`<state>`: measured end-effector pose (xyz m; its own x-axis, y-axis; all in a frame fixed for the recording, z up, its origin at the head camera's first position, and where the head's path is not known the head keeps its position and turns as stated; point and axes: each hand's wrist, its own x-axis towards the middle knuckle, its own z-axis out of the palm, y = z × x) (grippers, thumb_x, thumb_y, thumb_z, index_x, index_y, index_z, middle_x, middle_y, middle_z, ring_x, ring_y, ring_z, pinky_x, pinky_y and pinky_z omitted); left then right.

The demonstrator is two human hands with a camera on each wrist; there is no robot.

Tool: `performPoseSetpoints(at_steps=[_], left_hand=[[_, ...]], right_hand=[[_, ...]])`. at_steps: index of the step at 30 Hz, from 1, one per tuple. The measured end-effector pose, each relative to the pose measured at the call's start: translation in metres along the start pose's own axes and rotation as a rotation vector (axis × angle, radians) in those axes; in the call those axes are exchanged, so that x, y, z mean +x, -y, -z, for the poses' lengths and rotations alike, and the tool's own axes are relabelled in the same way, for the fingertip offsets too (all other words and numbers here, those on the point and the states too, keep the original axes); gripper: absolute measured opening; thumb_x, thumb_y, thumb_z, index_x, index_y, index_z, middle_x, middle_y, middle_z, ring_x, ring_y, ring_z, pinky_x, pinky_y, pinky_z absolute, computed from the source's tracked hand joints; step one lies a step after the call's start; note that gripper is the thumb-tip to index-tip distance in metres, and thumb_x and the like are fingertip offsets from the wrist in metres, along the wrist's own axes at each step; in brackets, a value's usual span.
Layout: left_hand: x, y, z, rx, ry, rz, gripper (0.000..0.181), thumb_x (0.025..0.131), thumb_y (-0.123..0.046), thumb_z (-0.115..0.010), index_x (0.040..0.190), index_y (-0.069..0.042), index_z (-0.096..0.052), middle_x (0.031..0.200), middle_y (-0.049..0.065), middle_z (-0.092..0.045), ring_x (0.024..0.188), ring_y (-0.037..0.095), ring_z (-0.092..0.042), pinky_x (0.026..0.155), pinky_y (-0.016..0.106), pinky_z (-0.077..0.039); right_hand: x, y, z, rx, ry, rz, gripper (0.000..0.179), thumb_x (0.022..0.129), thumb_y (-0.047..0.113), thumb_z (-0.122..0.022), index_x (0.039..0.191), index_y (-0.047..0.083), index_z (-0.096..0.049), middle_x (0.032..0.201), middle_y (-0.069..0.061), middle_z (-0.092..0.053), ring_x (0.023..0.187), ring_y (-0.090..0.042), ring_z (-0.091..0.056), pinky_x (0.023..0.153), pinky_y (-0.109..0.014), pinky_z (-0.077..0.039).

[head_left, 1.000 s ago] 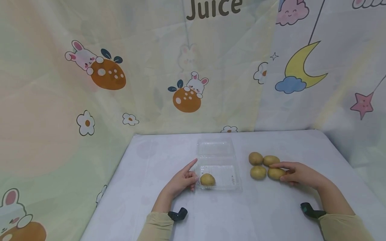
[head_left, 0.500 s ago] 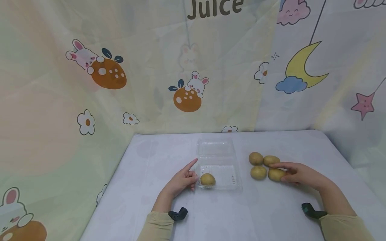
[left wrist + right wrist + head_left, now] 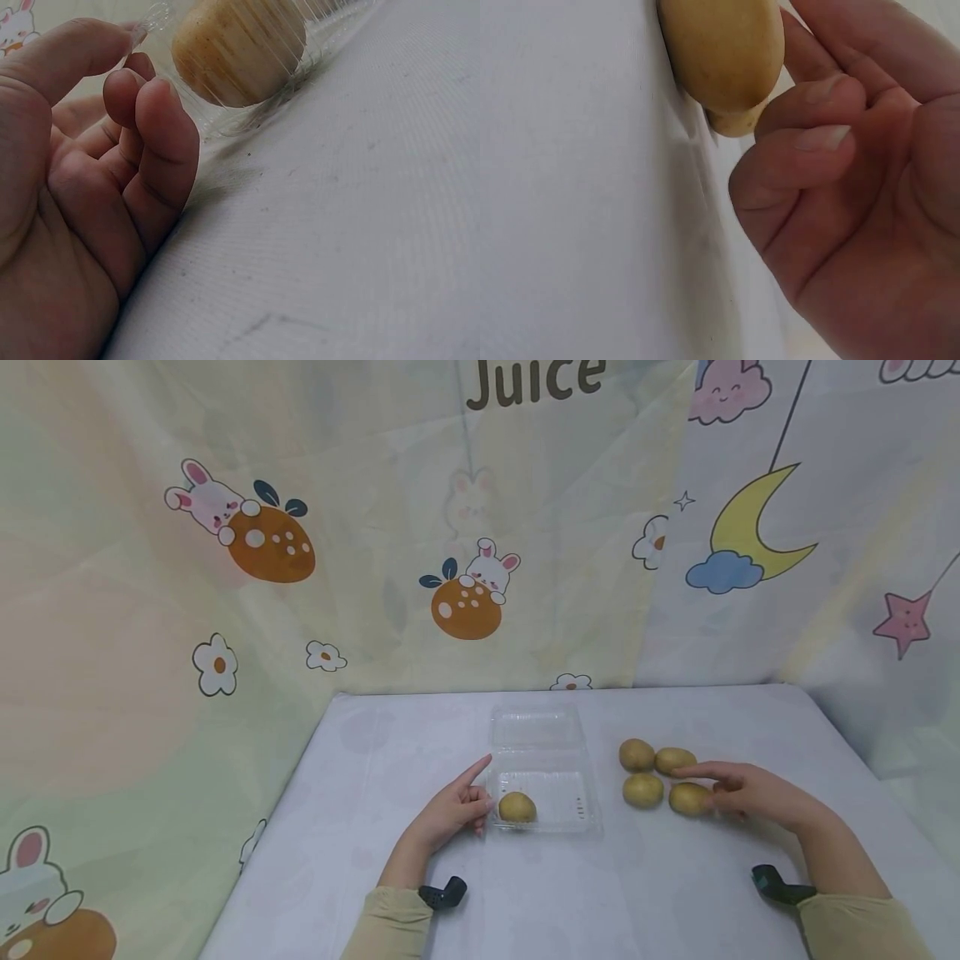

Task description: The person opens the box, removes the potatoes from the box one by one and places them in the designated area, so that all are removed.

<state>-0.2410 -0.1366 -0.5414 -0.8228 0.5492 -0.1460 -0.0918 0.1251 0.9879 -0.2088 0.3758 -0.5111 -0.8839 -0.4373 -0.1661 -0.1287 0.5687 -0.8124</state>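
A clear plastic clamshell box [image 3: 555, 793] stands with its lid laid back on the table, and one potato [image 3: 517, 807] sits in its front left corner. My left hand [image 3: 453, 810] pinches the box's left rim, index finger pointing forward; the left wrist view shows the rim at the thumb tip. To the right, my right hand [image 3: 757, 793] has its index finger and thumb about the front right potato [image 3: 689, 799]; the other fingers curl beside it. Three more potatoes lie close by: back left [image 3: 637, 755], back right [image 3: 673, 760] and front left [image 3: 642, 791].
A white cloth covers the table [image 3: 570, 893]. Behind it hangs a printed curtain [image 3: 360, 527] with rabbits, flowers and a moon. Both wrists wear black camera mounts, the left mount [image 3: 444, 893] and the right mount [image 3: 780, 887].
My right hand and the front right potato have shifted slightly to the right and toward me, opening a small gap from its neighbours. My left hand and the box stay put.
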Motion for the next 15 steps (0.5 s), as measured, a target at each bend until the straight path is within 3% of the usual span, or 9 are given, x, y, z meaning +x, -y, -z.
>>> performPoseSetpoints(at_steps=[2,5,9,11,15], left_hand=[[0.000,0.000,0.000,0.004,0.000,0.000,0.083,0.093,-0.015,-0.068,0.158,-0.032,-0.020,0.078,-0.001,-0.055,0.062,0.013,-0.051,0.060,0.029,-0.054],[0.001,0.000,0.000,0.005,0.000,-0.003,0.083,0.093,-0.014,-0.068,0.158,-0.031,-0.020,0.078,-0.001,-0.055,0.062,0.013,-0.051,0.060,0.029,-0.054],[0.000,-0.001,0.000,0.008,0.000,-0.001,0.083,0.093,-0.013,-0.067,0.159,-0.029,-0.019,0.078,-0.002,-0.055,0.062,0.012,-0.051,0.060,0.029,-0.054],[0.000,-0.001,0.000,0.006,0.001,-0.002,0.083,0.093,-0.012,-0.067,0.159,-0.029,-0.019,0.077,-0.001,-0.055,0.062,0.012,-0.051,0.060,0.029,-0.054],[0.000,-0.001,-0.001,0.006,0.001,-0.002,0.082,0.094,-0.012,-0.067,0.158,-0.031,-0.020,0.077,-0.001,-0.054,0.061,0.012,-0.050,0.061,0.029,-0.054]], right_hand=[[0.000,0.001,0.002,0.014,0.001,0.035,0.044,0.097,0.020,-0.062,0.139,0.016,-0.056,0.080,-0.011,-0.058,0.053,-0.018,-0.048,0.048,-0.031,-0.044],[0.001,0.006,0.003,0.022,-0.010,0.074,0.041,0.099,0.019,-0.059,0.139,0.014,-0.055,0.087,-0.012,-0.061,0.055,-0.021,-0.050,0.049,-0.030,-0.045],[0.006,0.020,0.001,0.045,-0.011,0.133,0.039,0.100,0.015,-0.056,0.139,0.013,-0.055,0.128,-0.008,-0.060,0.063,-0.022,-0.054,0.051,-0.030,-0.046],[0.010,0.029,0.000,0.060,0.021,0.182,0.039,0.101,0.012,-0.054,0.140,0.011,-0.054,0.135,-0.007,-0.059,0.067,-0.020,-0.055,0.052,-0.030,-0.047],[0.021,0.050,-0.002,0.039,0.092,0.274,0.039,0.101,0.009,-0.052,0.140,0.010,-0.054,0.140,-0.011,-0.057,0.102,-0.006,-0.063,0.074,-0.024,-0.053]])
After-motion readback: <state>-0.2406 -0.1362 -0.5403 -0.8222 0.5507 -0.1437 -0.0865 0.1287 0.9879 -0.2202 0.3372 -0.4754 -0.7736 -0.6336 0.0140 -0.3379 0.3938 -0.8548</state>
